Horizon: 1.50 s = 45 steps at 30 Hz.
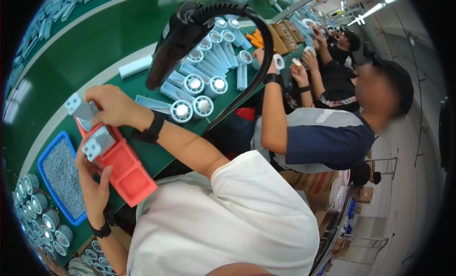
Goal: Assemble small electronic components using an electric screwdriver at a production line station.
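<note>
I see my right hand [111,105] curled over the top of a pale grey plastic part [80,107], its fingers bent together and clamped on the piece, whose white square end pokes out just past the fingertips. My left hand [95,183] sits below it, fingers wrapped from underneath round a red holder [126,169], thumb lying along its side, so this hand too is clamped rather than spread. A second grey part [98,142] rests in the holder between the two hands, just above the left thumb and just beneath the right palm. Both wrists wear black bands. Just beyond the left fingers lies a blue tray [43,154] filled with fine grey bits, and past that, near the left wrist, stand rows of round pale cylinders [35,202]. Beyond the right knuckles the green bench [95,48] carries more pale tubes with round white caps [199,83]. A black tool on a coiled cable [173,43] hangs above them. Well beyond my right forearm, another person's arm [273,114] reaches onto the bench.
</note>
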{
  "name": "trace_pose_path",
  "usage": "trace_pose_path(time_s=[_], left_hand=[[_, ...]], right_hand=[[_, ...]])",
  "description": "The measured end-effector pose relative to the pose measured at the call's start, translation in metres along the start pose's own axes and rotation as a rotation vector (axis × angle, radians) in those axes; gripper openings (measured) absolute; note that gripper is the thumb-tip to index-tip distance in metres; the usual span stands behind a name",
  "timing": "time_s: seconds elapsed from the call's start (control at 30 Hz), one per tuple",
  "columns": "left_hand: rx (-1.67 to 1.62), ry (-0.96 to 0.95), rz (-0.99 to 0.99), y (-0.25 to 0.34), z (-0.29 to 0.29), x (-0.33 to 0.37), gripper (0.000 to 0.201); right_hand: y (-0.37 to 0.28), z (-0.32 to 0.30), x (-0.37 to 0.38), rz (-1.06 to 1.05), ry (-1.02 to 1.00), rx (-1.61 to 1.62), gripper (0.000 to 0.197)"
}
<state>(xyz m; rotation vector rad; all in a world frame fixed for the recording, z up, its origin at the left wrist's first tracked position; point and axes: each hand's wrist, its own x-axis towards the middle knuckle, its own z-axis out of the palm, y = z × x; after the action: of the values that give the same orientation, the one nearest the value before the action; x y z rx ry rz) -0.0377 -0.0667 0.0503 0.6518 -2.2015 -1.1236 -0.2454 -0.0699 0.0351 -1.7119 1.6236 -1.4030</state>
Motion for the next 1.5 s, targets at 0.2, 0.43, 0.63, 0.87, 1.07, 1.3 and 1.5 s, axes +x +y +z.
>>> trace_pose_path(time_s=[0.2, 0.43, 0.63, 0.87, 1.07, 1.3, 1.5], left_hand=[[0.306, 0.0, 0.075, -0.012, 0.013, 0.015, 0.044], [0.266, 0.018, 0.008, -0.017, -0.001, -0.002, 0.052], [0.22, 0.252, -0.223, -0.016, -0.042, -0.015, 0.055], [0.637, 0.277, -0.111, -0.081, -0.072, -0.048, 0.031], [0.46, 0.348, -0.193, -0.079, -0.08, -0.043, 0.008], [-0.786, 0.468, -0.686, -0.076, -0.108, -0.044, 0.03], [-1.541, 0.228, -0.627, -0.096, -0.121, -0.066, 0.032]], right_hand=[[0.004, -0.003, -0.005, -0.033, 0.067, -0.086, 0.032], [0.016, 0.01, -0.008, 0.076, -0.104, 0.049, 0.036], [-0.004, -0.009, -0.023, 0.053, -0.009, -0.092, 0.031], [-0.04, -0.094, -0.12, -0.361, 0.895, -0.303, 0.043], [-0.076, -0.113, -0.031, -0.052, 0.729, 0.002, 0.033], [-0.138, -0.108, -0.061, -0.249, 0.574, 0.525, 0.076], [-0.115, -0.071, -0.069, -0.142, 0.29, 0.723, 0.098]])
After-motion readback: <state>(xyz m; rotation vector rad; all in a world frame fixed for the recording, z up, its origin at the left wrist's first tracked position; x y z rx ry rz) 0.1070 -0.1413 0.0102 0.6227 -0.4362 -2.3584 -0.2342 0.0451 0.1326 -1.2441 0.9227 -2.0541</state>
